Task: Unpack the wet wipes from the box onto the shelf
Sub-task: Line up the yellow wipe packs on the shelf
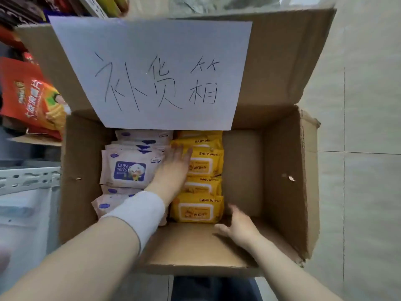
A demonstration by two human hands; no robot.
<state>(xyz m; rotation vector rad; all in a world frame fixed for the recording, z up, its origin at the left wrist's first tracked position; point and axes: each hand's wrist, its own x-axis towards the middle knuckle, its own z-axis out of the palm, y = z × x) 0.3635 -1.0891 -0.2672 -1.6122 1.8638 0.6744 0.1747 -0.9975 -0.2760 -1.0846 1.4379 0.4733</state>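
I see the box (282, 170) holding pink wipes packs (128, 170) beside yellow wipes packs (199, 208), my left grip (173, 168) flat and wide between them, my right grip (239, 228) spread wide, empty.

In the cardboard box (286, 170), the left hand (173, 168) lay flat between pale wipe packs (130, 170) and yellow wipe packs (199, 206); the right hand (238, 228) hovered, splayed, by its near edge.

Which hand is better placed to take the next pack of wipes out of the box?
Left, probably. The left hand lies flat on the packs, across the seam between the pale wipes and yellow wipes. The right hand is open near the box front flap, beside the stacks.
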